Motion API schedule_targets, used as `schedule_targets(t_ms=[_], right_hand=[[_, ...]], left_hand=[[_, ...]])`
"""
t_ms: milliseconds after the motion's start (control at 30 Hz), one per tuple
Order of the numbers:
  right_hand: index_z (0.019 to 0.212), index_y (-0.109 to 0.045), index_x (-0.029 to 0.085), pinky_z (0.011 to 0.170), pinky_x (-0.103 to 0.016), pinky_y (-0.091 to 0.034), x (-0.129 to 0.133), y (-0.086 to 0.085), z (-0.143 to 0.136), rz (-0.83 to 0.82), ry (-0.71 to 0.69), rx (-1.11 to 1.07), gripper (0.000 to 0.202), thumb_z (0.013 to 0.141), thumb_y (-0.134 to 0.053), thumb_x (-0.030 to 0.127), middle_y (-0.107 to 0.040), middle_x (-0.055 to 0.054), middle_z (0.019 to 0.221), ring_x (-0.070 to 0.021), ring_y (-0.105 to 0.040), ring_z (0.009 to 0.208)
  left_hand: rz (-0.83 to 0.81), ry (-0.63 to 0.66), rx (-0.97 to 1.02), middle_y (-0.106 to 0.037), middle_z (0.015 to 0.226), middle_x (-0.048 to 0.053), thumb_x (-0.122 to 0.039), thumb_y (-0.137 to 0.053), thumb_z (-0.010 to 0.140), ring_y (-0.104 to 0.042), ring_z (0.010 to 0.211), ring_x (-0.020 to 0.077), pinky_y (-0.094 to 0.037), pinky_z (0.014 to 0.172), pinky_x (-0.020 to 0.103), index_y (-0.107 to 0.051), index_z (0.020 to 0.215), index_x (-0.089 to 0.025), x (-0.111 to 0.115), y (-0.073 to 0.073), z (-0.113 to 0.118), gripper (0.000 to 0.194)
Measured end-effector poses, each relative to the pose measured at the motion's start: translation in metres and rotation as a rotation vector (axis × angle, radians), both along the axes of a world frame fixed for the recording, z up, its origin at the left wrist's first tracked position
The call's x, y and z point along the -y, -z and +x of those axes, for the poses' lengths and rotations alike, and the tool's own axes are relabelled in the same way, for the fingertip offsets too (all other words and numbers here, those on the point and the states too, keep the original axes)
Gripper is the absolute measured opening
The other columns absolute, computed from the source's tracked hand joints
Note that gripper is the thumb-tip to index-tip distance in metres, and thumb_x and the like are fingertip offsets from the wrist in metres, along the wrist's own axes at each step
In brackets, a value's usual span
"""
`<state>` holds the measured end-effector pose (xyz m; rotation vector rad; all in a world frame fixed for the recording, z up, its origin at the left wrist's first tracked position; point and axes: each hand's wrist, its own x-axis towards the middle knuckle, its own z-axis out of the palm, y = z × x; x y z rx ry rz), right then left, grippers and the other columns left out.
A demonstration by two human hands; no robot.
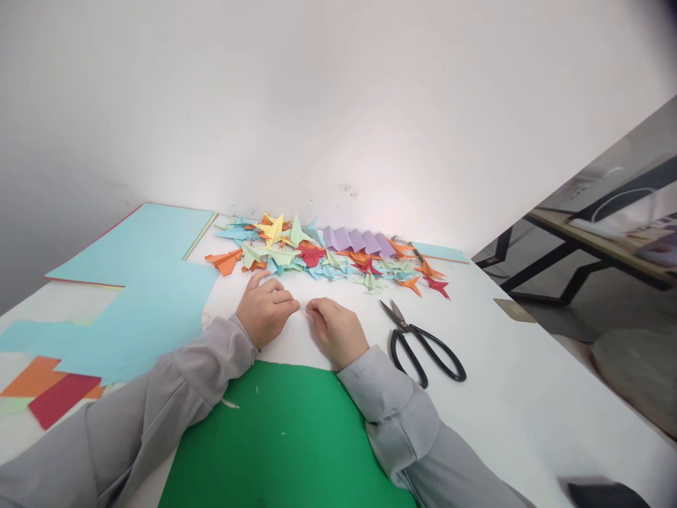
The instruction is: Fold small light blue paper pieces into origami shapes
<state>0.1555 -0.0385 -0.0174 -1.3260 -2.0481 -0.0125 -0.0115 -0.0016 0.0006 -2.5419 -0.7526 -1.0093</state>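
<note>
Between my two hands is a tiny bit of light-blue paper (303, 308), mostly hidden by the fingertips. My left hand (267, 308) pinches its left end, with the index finger raised. On the other end, the thumb and fingers of my right hand (338, 330) are closed. Both hands are above the white table, just beyond the top edge of a green sheet (285, 437). Scissors (417, 339) with black handles lie to the right of my right hand, blades slightly apart. Behind the hands spreads a pile of small folded paper shapes (312, 255) in several colours.
Light-blue sheets (142, 240) cover the left of the table, with orange and red paper pieces (66, 401) nearer me. A purple pleated paper strip (360, 240) lies by the wall. A black object (606, 494) sits at the front right. Another table (608, 240) stands beyond the right edge.
</note>
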Motion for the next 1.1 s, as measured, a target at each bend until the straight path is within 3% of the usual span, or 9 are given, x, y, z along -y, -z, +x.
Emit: schedule_targets(t_ms=[200,433,567,667,833,1000,1100], right_hand=[[0.078,-0.059,0.018,0.061,-0.025,-0.045,-0.001,0.001,0.001,-0.015,0.009,-0.061,0.015,0.08,-0.045,0.014,-0.067,-0.005,0.074,-0.0163,-0.061,0.068],[0.085,-0.062,0.016,0.058,-0.026,-0.048,-0.004,0.005,0.002,-0.076,-0.001,-0.331,0.014,0.078,-0.052,0.022,-0.068,-0.006,0.076,-0.0151,-0.061,0.059],[0.085,-0.063,0.016,0.054,-0.026,-0.048,-0.004,0.002,0.001,-0.185,-0.004,-0.515,0.017,0.077,-0.053,0.028,-0.067,-0.005,0.074,-0.0128,-0.059,0.05],[0.084,-0.062,0.016,0.05,-0.025,-0.048,-0.003,-0.003,0.0,-0.261,-0.022,-0.616,0.019,0.077,-0.054,0.031,-0.067,-0.005,0.074,-0.0122,-0.059,0.05],[0.084,-0.063,0.015,0.05,-0.024,-0.045,0.001,-0.009,0.0,-0.282,-0.098,-0.585,0.022,0.076,-0.055,0.034,-0.067,-0.007,0.078,-0.0146,-0.06,0.061],[0.087,-0.064,0.016,0.049,-0.023,-0.042,0.003,-0.012,-0.002,-0.335,-0.18,-0.612,0.024,0.075,-0.056,0.035,-0.067,-0.007,0.081,-0.0151,-0.059,0.066],[0.084,-0.063,0.017,0.05,-0.023,-0.042,0.003,-0.01,-0.006,-0.383,-0.209,-0.658,0.022,0.075,-0.056,0.036,-0.066,-0.005,0.077,-0.0143,-0.057,0.065]], left_hand=[[-0.017,-0.004,-0.004,-0.066,0.066,-0.004,-0.017,-0.047,0.082,-0.053,0.069,0.0134,-0.026,0.091,0.04,-0.062,0.073,-0.022,0.0,-0.001,0.0,0.017],[-0.08,0.0,0.065,-0.066,0.068,-0.003,-0.014,-0.048,0.08,-0.054,0.07,0.0134,-0.026,0.091,0.04,-0.063,0.075,-0.021,0.0,0.0,-0.002,0.017],[-0.199,0.028,0.191,-0.067,0.067,-0.001,-0.018,-0.051,0.079,-0.054,0.07,0.0141,-0.027,0.091,0.041,-0.065,0.075,-0.021,0.001,-0.002,-0.001,0.015],[-0.382,0.023,0.372,-0.067,0.067,0.002,-0.022,-0.054,0.077,-0.056,0.072,0.0158,-0.031,0.088,0.039,-0.067,0.073,-0.019,0.004,-0.007,0.003,0.014],[-0.856,0.077,0.718,-0.068,0.075,0.006,-0.027,-0.056,0.075,-0.059,0.075,0.0171,-0.044,0.074,0.03,-0.069,0.071,-0.017,0.01,-0.013,0.011,0.018],[-1.217,0.105,1.009,-0.07,0.077,0.006,-0.032,-0.067,0.065,-0.062,0.078,0.0192,-0.046,0.078,0.032,-0.071,0.076,-0.015,0.013,-0.007,0.018,0.021],[-1.425,0.223,1.182,-0.069,0.087,0.008,-0.031,-0.071,0.059,-0.061,0.085,0.0205,-0.045,0.082,0.034,-0.071,0.078,-0.014,0.016,-0.006,0.024,0.026]])
